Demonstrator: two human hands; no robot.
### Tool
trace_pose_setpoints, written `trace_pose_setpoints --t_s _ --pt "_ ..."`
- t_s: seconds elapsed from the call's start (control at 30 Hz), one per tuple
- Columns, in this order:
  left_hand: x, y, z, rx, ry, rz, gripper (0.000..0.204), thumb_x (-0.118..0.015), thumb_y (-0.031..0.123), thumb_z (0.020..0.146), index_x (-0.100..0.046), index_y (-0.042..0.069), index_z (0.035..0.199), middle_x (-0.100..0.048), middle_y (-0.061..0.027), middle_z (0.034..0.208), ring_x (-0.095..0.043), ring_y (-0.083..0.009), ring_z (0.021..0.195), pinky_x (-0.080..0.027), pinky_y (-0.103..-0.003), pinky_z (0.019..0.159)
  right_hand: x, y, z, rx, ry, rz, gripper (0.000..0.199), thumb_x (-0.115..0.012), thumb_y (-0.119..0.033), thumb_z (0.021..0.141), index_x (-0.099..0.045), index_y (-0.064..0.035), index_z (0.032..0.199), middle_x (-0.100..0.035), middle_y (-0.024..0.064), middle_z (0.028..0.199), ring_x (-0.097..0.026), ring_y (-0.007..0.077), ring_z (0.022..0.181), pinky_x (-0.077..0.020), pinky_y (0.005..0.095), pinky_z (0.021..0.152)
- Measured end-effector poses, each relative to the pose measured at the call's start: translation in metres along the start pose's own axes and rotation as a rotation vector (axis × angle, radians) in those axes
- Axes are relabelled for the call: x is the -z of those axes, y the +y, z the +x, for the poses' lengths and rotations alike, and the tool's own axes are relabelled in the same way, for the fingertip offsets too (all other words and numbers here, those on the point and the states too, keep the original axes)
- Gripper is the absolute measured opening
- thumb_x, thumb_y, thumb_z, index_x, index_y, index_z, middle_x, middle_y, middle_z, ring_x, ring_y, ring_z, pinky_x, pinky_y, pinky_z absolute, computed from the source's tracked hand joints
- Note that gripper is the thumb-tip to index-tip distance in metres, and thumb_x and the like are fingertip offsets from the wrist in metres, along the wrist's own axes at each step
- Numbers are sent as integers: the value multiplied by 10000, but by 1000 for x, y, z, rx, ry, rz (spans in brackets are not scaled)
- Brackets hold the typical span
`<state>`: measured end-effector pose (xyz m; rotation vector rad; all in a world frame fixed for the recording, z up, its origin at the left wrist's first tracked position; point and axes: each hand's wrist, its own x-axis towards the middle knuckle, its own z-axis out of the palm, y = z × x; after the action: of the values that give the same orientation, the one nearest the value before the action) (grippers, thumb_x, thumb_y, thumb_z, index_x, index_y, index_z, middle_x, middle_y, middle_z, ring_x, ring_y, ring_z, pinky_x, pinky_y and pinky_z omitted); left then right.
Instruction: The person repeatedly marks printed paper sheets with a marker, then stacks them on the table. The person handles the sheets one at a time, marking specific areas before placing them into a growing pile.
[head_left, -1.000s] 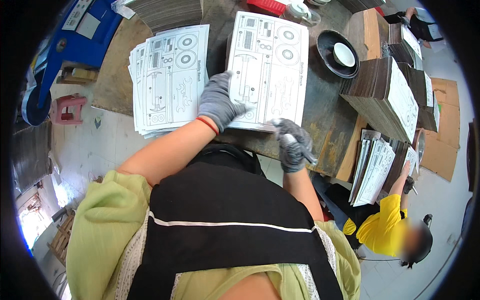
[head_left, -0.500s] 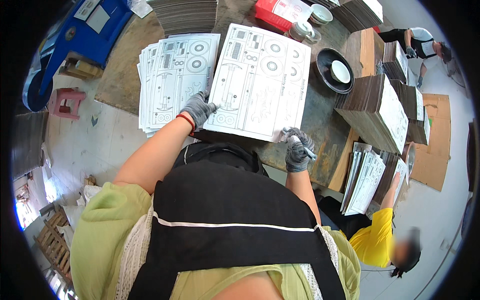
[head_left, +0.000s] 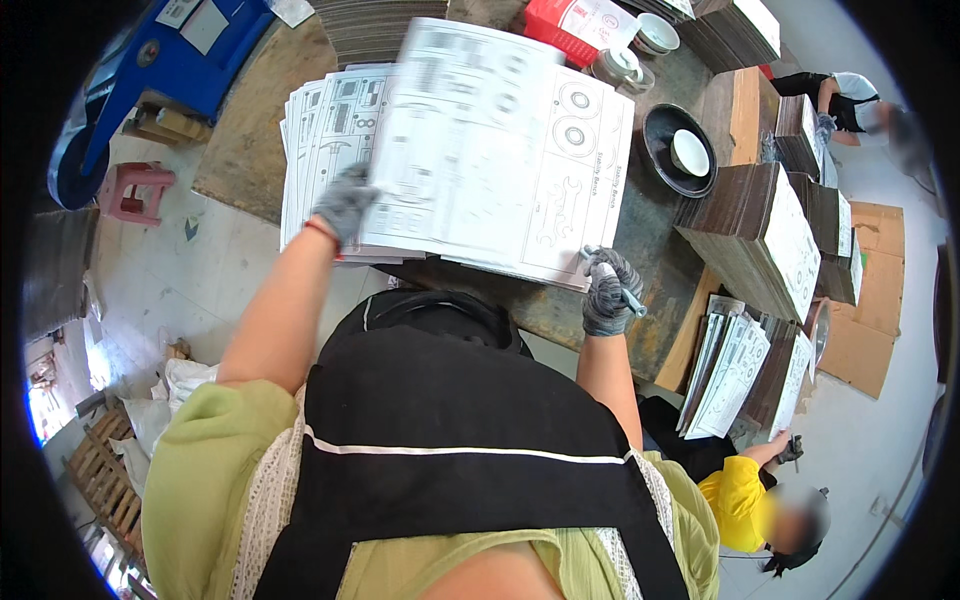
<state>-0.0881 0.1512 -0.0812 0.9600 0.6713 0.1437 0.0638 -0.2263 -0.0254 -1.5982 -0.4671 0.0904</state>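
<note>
Your gloved left hand [head_left: 345, 203] grasps a printed sheet [head_left: 495, 150] above the paper stack [head_left: 320, 120]; your right hand [head_left: 608, 292] seems clenched on a pen [head_left: 612, 280]. Red box [head_left: 560, 25] far right.

You're in a packing workshop.
Cardboard stacks [head_left: 760, 235], printed sheets [head_left: 330, 150] and a worn desk [head_left: 250, 150] surround you.

A large white printed sheet [head_left: 500, 150] with black line drawings is lifted, tilted and motion-blurred at its left edge, above a fanned stack of like sheets [head_left: 320, 140] lying to its left.
</note>
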Motion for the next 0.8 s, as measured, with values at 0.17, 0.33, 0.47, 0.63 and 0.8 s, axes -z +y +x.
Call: trace_pose_setpoints --t_s 0.17,0.33,0.47,0.63,0.8 --pt "145 9 8 75 348 613 484 -551 -42 774 -463 -34 1249 -604 -142 1129 -596 -227 992 -471 -290 882 -1 1 6 5 -38 46 135 -522 -57 767 -613 42 760 -571 84 655 -533 174 607 -474 337 659" --pt "9 7 21 -583 303 1384 654 -685 177 659 -476 82 1271 -448 -161 1322 -399 -281 1246 -297 -352 1068 -25 6 38 -180 -10 191 181 -600 -161 796 -579 -9 698 -562 57 652 -505 138 606 -477 334 754" --pt "-160 2 46 -572 -154 1782 552 -496 308 868 -353 171 1383 -318 -91 1441 -255 -253 1350 -140 -419 1117 -54 26 82 -180 18 443 261 -618 -203 797 -622 55 836 -528 79 655 -531 207 669 -479 464 814" --pt "-201 -12 68 -581 -171 1841 489 -354 353 935 -337 182 1393 -307 -58 1457 -262 -250 1351 -111 -500 1105 -87 30 124 -100 5 568 192 -505 -123 765 -509 -17 605 -454 55 575 -468 208 590 -440 457 842" --pt "-201 -18 71 -613 -165 1864 475 -339 315 936 -348 156 1384 -323 -66 1448 -277 -253 1344 -130 -510 1100 -89 54 134 -5 -53 664 169 -518 -102 764 -521 -20 616 -461 56 586 -469 207 596 -438 450 840"
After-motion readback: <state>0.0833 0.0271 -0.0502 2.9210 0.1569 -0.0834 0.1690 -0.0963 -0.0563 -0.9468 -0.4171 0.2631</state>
